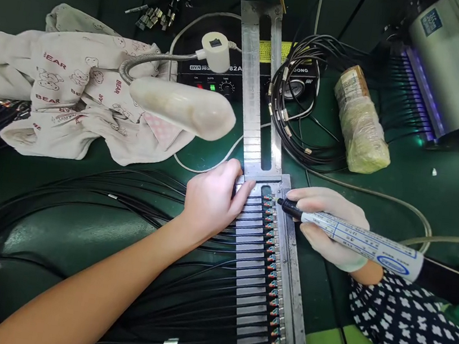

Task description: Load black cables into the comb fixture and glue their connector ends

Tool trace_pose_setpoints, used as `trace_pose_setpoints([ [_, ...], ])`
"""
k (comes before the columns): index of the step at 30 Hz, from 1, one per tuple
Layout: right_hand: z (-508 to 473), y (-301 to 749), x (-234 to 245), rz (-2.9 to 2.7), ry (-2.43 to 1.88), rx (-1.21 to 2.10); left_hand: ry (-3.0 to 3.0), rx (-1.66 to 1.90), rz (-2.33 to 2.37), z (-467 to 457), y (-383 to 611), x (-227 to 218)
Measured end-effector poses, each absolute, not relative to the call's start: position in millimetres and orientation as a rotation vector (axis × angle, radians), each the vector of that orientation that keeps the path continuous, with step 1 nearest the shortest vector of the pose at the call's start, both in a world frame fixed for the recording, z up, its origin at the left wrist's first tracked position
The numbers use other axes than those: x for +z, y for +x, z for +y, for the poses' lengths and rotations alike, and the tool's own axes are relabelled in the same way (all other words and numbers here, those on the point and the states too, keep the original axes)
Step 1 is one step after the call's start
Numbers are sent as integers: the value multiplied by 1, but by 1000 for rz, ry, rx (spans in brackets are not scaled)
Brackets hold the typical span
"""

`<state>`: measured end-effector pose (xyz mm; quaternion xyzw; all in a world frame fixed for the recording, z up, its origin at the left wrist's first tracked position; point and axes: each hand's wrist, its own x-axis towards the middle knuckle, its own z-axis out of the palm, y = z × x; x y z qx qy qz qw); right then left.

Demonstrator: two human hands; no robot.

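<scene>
From the head camera we look down on a dark green work table (444, 191). Our bare left hand (212, 201) lies flat, fingers together, pressing on the top of a long grey metal clamping fixture (253, 289) that runs from the middle of the picture down to its lower edge. Our right hand (328, 226), in a thin white glove, is closed around a white marker pen with a black tip and blue print (356, 241); the black tip touches the upper end of the fixture, just beside the left fingertips. A row of thin black cables (197, 281) comes in from the left, passes under the fixture's bar, and ends in small multicoloured wire tips (273, 269) lined up along a slot on its right side. A black and white patterned sleeve (411, 334) covers our right forearm.

Above the hands, a narrower grey metal rail (252, 84) extends the fixture towards the far side of the table. A white gooseneck desk lamp (183, 105) hangs over a cream cloth printed with bears (73, 93) on the left. Behind the rail sits a black control box with red and green lights (212, 81). To the right of it lie a coil of black cables (303, 102) and a plastic-wrapped yellowish roll (360, 122), with a grey machine with purple light (449, 66) in the upper right corner.
</scene>
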<state>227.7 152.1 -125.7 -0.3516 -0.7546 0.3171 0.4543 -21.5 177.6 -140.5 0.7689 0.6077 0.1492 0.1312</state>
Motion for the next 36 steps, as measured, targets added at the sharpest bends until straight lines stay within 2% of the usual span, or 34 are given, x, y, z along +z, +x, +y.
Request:
trace_pose_setpoints([
  [36,157,228,-127,-1846,-807,754,2251,480,1754,179,-22,-142],
])
